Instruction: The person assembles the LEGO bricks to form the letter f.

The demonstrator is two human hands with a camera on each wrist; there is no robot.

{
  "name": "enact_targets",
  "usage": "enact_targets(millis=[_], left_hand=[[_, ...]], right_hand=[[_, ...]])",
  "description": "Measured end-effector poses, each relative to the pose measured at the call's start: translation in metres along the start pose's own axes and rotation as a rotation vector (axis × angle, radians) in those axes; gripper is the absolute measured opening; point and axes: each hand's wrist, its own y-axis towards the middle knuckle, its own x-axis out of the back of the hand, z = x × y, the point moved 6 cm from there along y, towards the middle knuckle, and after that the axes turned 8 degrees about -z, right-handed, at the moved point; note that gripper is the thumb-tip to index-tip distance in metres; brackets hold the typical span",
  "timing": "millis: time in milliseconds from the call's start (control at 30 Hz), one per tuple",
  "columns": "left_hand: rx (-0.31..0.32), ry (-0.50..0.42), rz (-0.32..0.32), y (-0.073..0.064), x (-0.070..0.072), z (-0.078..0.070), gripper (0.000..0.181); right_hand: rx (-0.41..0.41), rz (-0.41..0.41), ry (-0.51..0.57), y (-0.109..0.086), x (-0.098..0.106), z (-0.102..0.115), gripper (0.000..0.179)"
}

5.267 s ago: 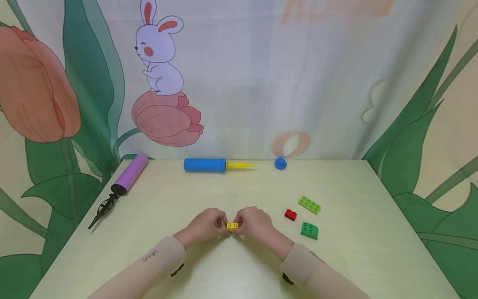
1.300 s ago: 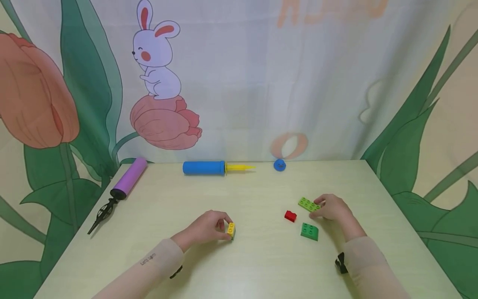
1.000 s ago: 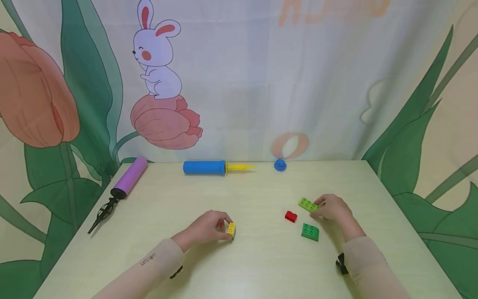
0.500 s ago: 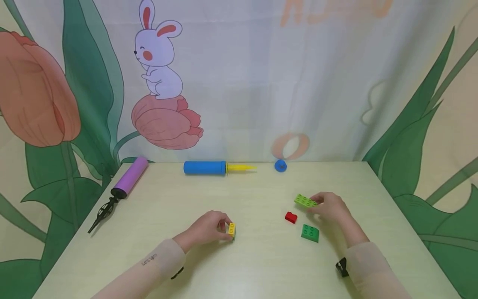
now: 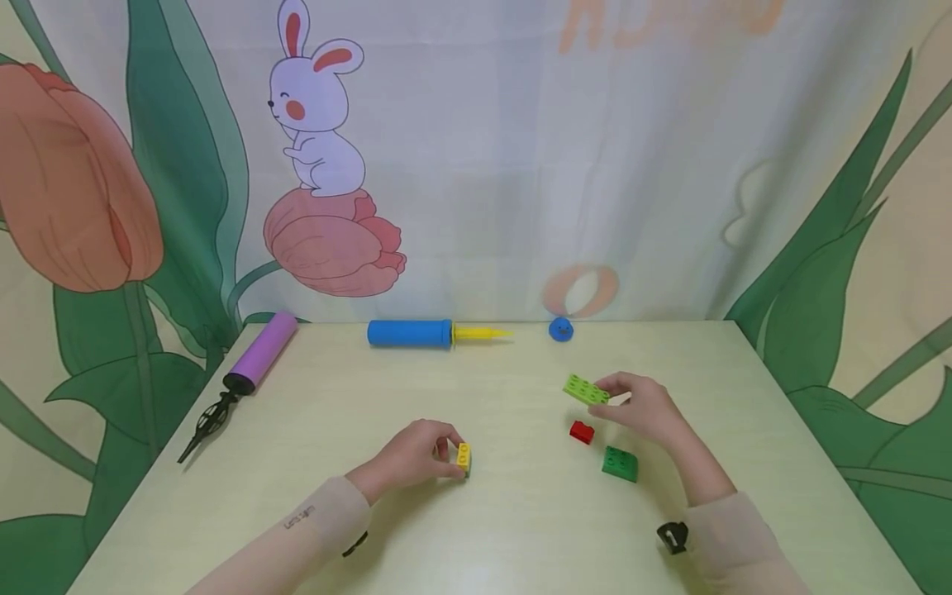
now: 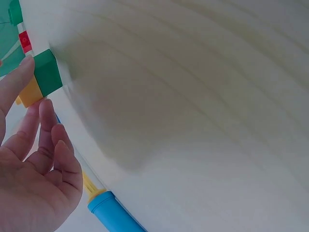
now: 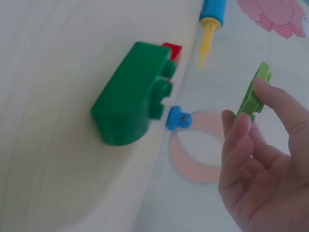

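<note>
Between thumb and fingers, my left hand (image 5: 414, 452) pinches a yellow toy brick (image 5: 464, 455) joined to a green brick (image 6: 47, 72) below it; the pair stands at or close to the table. My right hand (image 5: 641, 405) grips the right end of a flat lime-green studded brick (image 5: 584, 390), held tilted above the table. Under and nearer than it lies a small red brick (image 5: 583, 432). A dark green brick (image 5: 621, 464) with a sloped side rests studs up on the table, looming large in the right wrist view.
Along the back edge lie a blue hand pump (image 5: 410, 333) with a yellow nozzle and a small blue piece with a face (image 5: 561, 329). A purple pump (image 5: 264, 350) with a black nozzle lies at the left edge. A printed curtain (image 5: 483, 182) hangs behind the table (image 5: 521, 529).
Earlier both hands were at the yellow brick. My right hand went to the lime-green brick, took it, lifted it and carried it left. My left hand has stayed nearly in place with its bricks.
</note>
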Motion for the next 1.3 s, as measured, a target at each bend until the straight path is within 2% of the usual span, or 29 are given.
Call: enact_targets(millis=[233, 667, 900, 1300], left_hand=[[0.006, -0.006, -0.001, -0.001, 0.001, -0.002, 0.034], [0.025, -0.026, 0.003, -0.002, 0.002, -0.002, 0.035], [0.027, -0.024, 0.005, -0.001, 0.002, -0.003, 0.035], [0.000, -0.024, 0.003, 0.000, 0.002, -0.003, 0.034]], right_hand=[[0.070, -0.007, 0.042, -0.006, -0.003, 0.027, 0.042], [0.152, 0.013, 0.075, -0.020, -0.027, 0.069, 0.039], [0.216, 0.062, 0.129, -0.027, -0.045, 0.085, 0.039], [0.231, 0.157, 0.146, -0.038, -0.081, 0.107, 0.036]])
